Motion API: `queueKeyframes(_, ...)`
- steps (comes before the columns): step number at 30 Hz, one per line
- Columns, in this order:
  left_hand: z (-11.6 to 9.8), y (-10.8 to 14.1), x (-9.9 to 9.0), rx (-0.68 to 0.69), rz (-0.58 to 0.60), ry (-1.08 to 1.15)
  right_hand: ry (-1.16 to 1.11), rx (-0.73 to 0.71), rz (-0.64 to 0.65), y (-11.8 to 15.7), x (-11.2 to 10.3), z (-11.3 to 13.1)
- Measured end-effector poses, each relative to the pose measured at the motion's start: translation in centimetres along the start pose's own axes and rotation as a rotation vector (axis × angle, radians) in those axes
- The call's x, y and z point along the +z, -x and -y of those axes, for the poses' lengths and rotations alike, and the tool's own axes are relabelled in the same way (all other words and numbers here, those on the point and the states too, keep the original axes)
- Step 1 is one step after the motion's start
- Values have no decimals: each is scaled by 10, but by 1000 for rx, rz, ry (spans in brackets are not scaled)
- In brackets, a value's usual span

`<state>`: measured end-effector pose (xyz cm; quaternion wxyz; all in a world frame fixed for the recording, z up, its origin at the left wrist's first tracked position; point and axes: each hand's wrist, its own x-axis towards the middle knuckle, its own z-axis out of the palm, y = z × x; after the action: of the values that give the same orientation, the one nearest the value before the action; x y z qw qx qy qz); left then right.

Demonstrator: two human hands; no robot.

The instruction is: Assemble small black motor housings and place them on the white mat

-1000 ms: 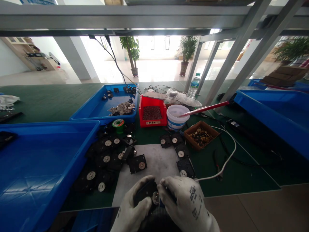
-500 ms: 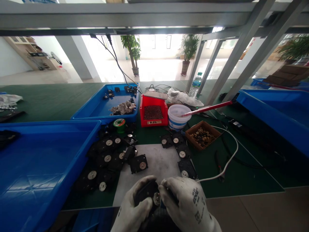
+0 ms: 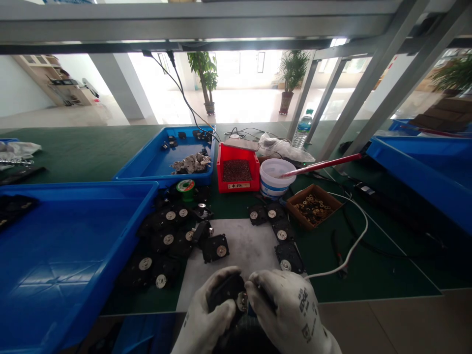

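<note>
A black square plate [image 3: 225, 290] with a round metal hub [image 3: 242, 301] is held above the near edge of a white mat [image 3: 228, 243]. Both grips are narrow, closed on the plate by the white-gloved left hand [image 3: 204, 309] and right hand [image 3: 283, 309], which partly hide it.

The left hand [image 3: 204, 309] and right hand [image 3: 283, 309] hide most of the black part [image 3: 225, 290], so its shape can't be seen. Left of the red bin [image 3: 221, 172], the blue tray [image 3: 118, 250] is cut off by the picture's edge. Right of the bin, the rings [image 3: 313, 209] in the brown box [image 3: 299, 195] look too tiny to tell apart. The dark bits [image 3: 237, 170] in the bin look too tiny too.
</note>
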<state>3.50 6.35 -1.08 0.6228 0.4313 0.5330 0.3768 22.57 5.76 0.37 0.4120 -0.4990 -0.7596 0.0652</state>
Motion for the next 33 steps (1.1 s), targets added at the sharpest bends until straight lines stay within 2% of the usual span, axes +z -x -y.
queueKeyframes(3, -4, 1, 0, -7, -2, -9, 9, -10, -33, -2, -16, -7)
queueKeyframes(6, -10, 5, 1, -66, -2, 51, 87, 94, -16, -11, -49, -35)
queueKeyframes(10, -17, 14, 2, -109, 72, 294, 464, 337, -176, -31, -89, -87)
queueKeyframes(12, -17, 17, 4, -108, 117, 346, 654, 272, -182, -39, -95, -97)
queueKeyframes(13, -17, 18, 5, -110, 140, 352, 670, 200, -183, -41, -93, -94)
queueKeyframes(15, -18, 17, 9, -100, 179, 343, 519, -28, -134, -40, -79, -75)
queueKeyframes(17, -22, 17, 12, -56, 185, 313, 218, -239, 120, -36, -58, -47)
queueKeyframes(19, -26, 18, 12, -5, 148, 240, 152, -353, 239, -33, -37, -21)
queueKeyframes(21, -24, 21, 7, 81, 90, 105, 164, -417, 308, -34, -23, -6)
queueKeyframes(23, -16, 23, -1, 208, 71, -61, 167, -471, 357, -37, -17, -1)
queueKeyframes(25, -5, 25, -9, 338, 111, -193, 135, -518, 370, -42, -16, 0)
queueKeyframes(27, 4, 26, -13, 425, 143, -259, 97, -534, 331, -45, -18, 1)
queueKeyframes(30, 3, 28, -11, 438, 144, -266, 67, -542, 284, -45, -20, 6)
queueKeyframes(33, -10, 31, -3, 313, 98, -108, 83, -573, 303, -41, -21, 10)
